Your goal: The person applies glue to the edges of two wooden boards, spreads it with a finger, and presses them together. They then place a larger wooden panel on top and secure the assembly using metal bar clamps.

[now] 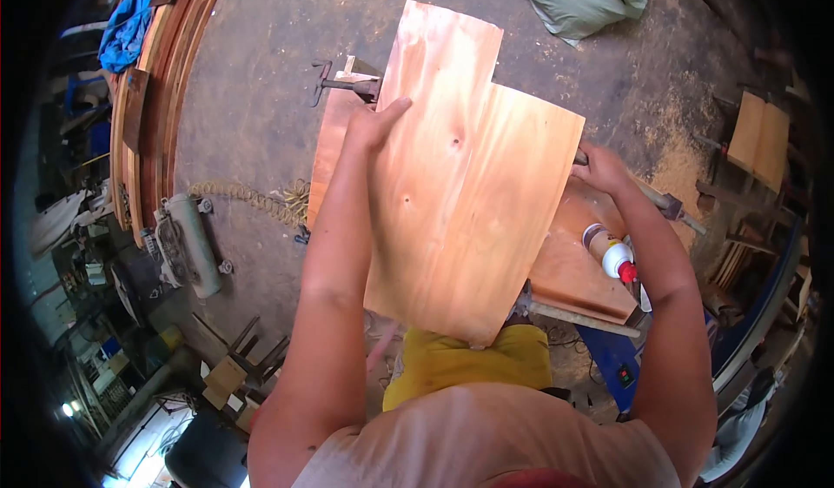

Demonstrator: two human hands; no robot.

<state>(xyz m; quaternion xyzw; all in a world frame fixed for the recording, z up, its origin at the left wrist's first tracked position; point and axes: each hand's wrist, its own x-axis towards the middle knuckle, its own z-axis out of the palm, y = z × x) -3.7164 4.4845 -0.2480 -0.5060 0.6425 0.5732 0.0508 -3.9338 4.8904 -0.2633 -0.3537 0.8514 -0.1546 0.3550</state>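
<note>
A large pale wooden panel [460, 158], made of two boards side by side with stepped far ends, is tilted in front of my body. My left hand [375, 126] grips its left edge, thumb lying on the top face and the other fingers hidden beneath. At the right edge, my right hand [601, 168] is closed with its fingertips at the wood, next to a small dark part. A bar clamp [360, 86] shows just beyond my left hand. Below the panel is a reddish wooden surface [578, 279], bearing a white glue bottle [608, 249] with a red cap.
Long boards [165, 97] are stacked at the left, a blue cloth [130, 23] over them. A grey compressor tank [188, 245] and a coiled yellow hose [261, 197] sit on the floor. A pale green sack [591, 1] lies ahead; another panel [758, 140] stands far right.
</note>
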